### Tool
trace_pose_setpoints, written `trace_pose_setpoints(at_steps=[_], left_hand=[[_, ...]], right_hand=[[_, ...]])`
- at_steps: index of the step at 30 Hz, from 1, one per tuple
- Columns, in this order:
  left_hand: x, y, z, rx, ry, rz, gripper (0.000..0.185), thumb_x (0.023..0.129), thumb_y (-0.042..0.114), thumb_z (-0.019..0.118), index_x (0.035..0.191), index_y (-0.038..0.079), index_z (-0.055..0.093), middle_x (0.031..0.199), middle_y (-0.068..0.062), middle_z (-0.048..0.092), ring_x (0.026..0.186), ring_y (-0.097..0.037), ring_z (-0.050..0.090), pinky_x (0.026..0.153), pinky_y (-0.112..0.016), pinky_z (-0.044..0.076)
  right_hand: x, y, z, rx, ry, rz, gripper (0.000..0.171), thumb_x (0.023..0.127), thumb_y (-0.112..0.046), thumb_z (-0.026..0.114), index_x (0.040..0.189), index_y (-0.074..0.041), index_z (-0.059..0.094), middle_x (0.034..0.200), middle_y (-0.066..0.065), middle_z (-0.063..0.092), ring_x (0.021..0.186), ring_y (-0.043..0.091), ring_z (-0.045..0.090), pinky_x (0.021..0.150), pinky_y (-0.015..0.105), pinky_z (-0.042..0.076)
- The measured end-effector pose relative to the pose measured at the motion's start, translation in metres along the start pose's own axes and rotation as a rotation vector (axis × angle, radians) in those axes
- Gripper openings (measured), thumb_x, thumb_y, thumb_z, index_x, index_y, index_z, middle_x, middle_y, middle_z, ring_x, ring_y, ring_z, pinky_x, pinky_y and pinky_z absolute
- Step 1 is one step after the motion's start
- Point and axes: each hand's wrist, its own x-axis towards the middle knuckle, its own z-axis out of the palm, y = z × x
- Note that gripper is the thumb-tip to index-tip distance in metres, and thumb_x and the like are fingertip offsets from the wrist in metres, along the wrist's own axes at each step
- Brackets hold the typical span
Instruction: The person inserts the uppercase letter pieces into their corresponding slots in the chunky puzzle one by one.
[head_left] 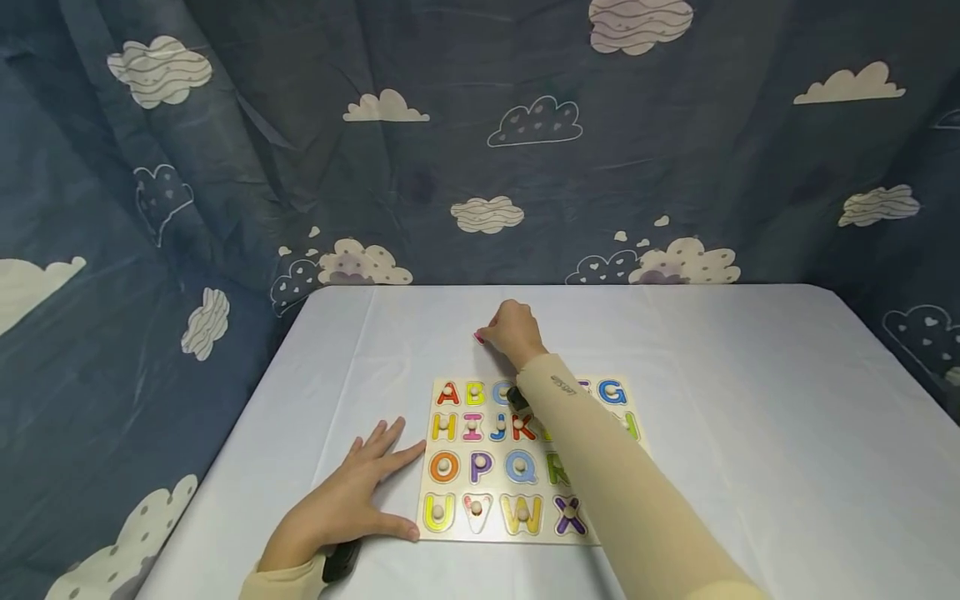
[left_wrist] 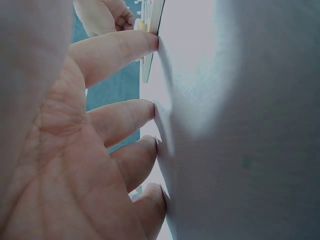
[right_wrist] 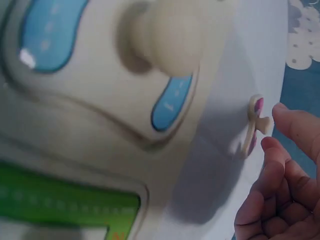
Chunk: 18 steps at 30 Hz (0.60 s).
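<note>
A wooden alphabet puzzle board [head_left: 497,492] with knobbed letter pieces lies on the white-covered table. My left hand [head_left: 360,496] is spread on the cloth at its left side, thumb and index fingertips at the board's edge. Past the board's far edge, my right hand [head_left: 513,332] reaches down to a small pink puzzle piece [head_left: 478,337]. In the right wrist view this piece [right_wrist: 253,127] lies knob-up on the cloth. Thumb and index finger stand on either side of its knob, with a slight gap showing. Its letter cannot be made out. My right forearm hides several letters.
The white tablecloth [head_left: 750,417] stretches around the board to the table's edges. A dark blue curtain [head_left: 435,167] with cloud prints hangs behind the table and at its sides. Each wrist carries a small black device, such as the left one [head_left: 341,562].
</note>
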Motion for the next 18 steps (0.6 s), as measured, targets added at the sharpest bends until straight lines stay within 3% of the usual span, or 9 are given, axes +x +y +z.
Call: trace_pose_setpoints(at_steps=[11, 18], left_hand=[[0.0013, 0.0032, -0.0009, 0.001, 0.002, 0.004, 0.114, 0.061, 0.059, 0.098, 0.160, 0.021, 0.054, 0.179, -0.016, 0.022, 0.167, -0.046, 0.011, 0.132, -0.072, 0.009], [0.0007, 0.0009, -0.0015, -0.003, -0.004, -0.002, 0.114, 0.062, 0.059, 0.098, 0.160, 0.021, 0.054, 0.179, -0.017, 0.022, 0.167, -0.046, 0.011, 0.132, -0.073, 0.008]], right_hand=[[-0.0003, -0.0023, 0.0036, 0.003, 0.016, 0.004, 0.021, 0.092, -0.019, 0.086, 0.086, 0.000, 0.081, 0.094, 0.016, 0.083, 0.090, 0.032, 0.078, 0.088, 0.043, 0.064], [-0.0024, -0.0040, 0.0037, -0.050, 0.006, -0.058, 0.016, 0.095, -0.014, 0.082, 0.089, 0.001, 0.079, 0.097, 0.016, 0.082, 0.084, 0.028, 0.075, 0.081, 0.040, 0.063]])
